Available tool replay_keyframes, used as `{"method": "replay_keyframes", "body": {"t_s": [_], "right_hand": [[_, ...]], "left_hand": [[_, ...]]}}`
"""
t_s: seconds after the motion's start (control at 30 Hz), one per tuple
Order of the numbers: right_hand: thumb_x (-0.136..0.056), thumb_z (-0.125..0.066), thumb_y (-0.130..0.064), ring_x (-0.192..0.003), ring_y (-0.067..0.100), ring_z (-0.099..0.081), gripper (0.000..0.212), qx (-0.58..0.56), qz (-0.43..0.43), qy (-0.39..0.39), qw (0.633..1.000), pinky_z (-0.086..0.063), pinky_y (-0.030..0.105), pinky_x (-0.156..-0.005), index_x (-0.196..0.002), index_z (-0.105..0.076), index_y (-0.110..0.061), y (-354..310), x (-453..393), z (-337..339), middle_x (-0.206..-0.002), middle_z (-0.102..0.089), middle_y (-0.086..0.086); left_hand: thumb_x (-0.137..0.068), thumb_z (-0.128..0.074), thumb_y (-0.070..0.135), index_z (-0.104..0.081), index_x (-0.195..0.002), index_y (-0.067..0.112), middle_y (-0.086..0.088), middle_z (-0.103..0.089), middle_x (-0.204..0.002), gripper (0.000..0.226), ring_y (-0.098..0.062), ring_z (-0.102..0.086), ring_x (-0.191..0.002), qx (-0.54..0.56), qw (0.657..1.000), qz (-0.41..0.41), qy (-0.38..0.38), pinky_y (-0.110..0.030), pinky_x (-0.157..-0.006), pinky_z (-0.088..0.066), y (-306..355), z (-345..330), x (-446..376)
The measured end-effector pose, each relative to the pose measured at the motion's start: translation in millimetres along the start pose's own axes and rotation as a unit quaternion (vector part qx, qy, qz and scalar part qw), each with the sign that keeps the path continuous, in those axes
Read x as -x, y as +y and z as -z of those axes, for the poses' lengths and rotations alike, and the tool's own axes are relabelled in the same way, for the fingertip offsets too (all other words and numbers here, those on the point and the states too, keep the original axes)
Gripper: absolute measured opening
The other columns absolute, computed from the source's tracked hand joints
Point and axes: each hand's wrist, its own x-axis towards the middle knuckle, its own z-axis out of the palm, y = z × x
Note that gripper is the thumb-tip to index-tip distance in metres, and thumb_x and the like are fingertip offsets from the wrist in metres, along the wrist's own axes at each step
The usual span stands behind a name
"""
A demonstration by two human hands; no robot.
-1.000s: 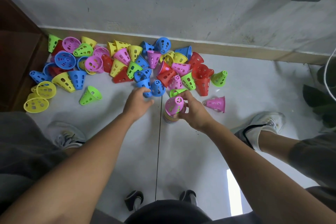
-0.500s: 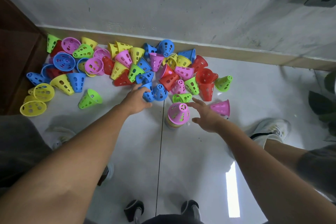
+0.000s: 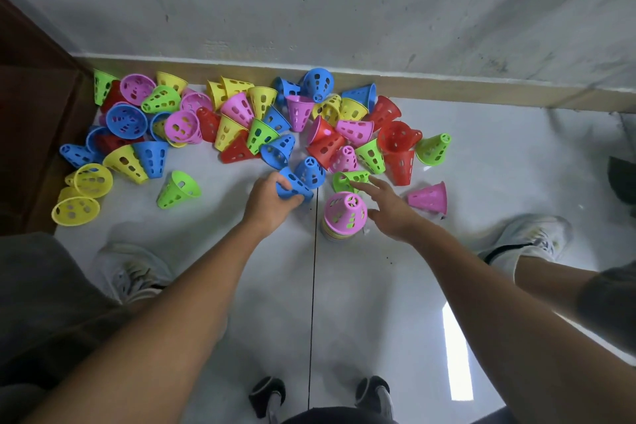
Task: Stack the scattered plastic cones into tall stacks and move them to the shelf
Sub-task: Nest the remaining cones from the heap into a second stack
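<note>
Blue cone (image 3: 292,183) in left grip (image 3: 270,198); right grip (image 3: 389,205) spread.

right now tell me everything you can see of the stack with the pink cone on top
The stack stands upright on the pale floor tile, just right of the dark seam. Its top cone is pink perforated plastic, narrow end up, with a spoked opening. Yellowish and pale rims of nested cones show beneath. The right hand hovers open beside it, not touching.

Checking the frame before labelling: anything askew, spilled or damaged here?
No damage visible. The cones lie in a loose pile along the wall, most on their sides. The stack is upright. Left hand grips a blue cone; right hand is open.
</note>
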Motion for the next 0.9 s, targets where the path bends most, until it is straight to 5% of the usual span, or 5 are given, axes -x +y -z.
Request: {"method": "replay_keyframes", "body": {"t_s": [0.27, 0.53, 0.7, 0.8, 0.9], "right_hand": [[-0.1, -0.054, -0.007, -0.15, 0.031, -0.024, 0.063, 0.029, -0.019, -0.038, 0.999, -0.023, 0.041, -0.119, -0.156, -0.03, -0.02, 9.3, -7.8, -7.3, -0.168, -0.007, 0.004], [-0.098, -0.06, -0.012, -0.143, 0.028, -0.038, 0.056, -0.076, -0.065, 0.08, 0.992, -0.031, 0.037, -0.117, -0.15, -0.04, -0.005, 15.3, 1.5, -14.1, -0.159, -0.034, 0.011], [-0.091, -0.067, -0.049, -0.105, 0.025, -0.067, 0.048, -0.242, -0.131, 0.229, 0.934, -0.053, 0.042, -0.095, -0.117, -0.07, -0.009, 8.3, 4.8, -2.4, -0.115, -0.072, 0.009], [-0.081, -0.072, -0.06, -0.084, 0.026, -0.072, 0.049, -0.342, -0.159, 0.308, 0.873, -0.06, 0.048, -0.081, -0.085, -0.073, -0.011, 4.8, 7.1, 6.8, -0.083, -0.073, 0.008], [-0.075, -0.082, -0.053, -0.076, 0.024, -0.071, 0.055, -0.403, -0.173, 0.335, 0.834, -0.063, 0.041, -0.072, -0.092, -0.07, -0.002, 1.3, 10.6, 13.8, -0.081, -0.07, 0.008]], "left_hand": [[-0.07, -0.09, 0.035, -0.041, -0.1, 0.019, -0.006, -0.057, -0.118, 0.06, -0.018, -0.056, -0.108, 0.126, 0.992, 0.009, -0.017, -0.027, -0.07, -0.042, 31.2, 18.7, 5.2], [-0.054, -0.085, 0.059, -0.028, -0.117, 0.036, -0.005, -0.04, -0.134, 0.088, -0.02, -0.057, -0.119, 0.164, 0.976, 0.003, -0.14, -0.038, -0.082, -0.06, 74.9, 31.2, 10.2], [-0.062, -0.087, 0.048, -0.04, -0.129, 0.033, -0.01, -0.052, -0.13, 0.084, -0.022, -0.064, -0.107, 0.245, 0.946, 0.01, -0.212, -0.035, -0.078, -0.061, 87.2, 37.2, 11.1], [-0.075, -0.084, 0.037, -0.051, -0.13, 0.022, -0.01, -0.056, -0.117, 0.065, -0.021, -0.051, -0.083, 0.263, 0.922, 0.004, -0.283, -0.034, -0.081, -0.057, 94.4, 45.6, 15.8], [-0.068, -0.084, 0.041, -0.056, -0.125, 0.018, -0.014, -0.056, -0.108, 0.067, -0.016, -0.049, -0.071, 0.289, 0.897, 0.02, -0.333, -0.034, -0.076, -0.053, 101.7, 55.1, 20.4]]}}
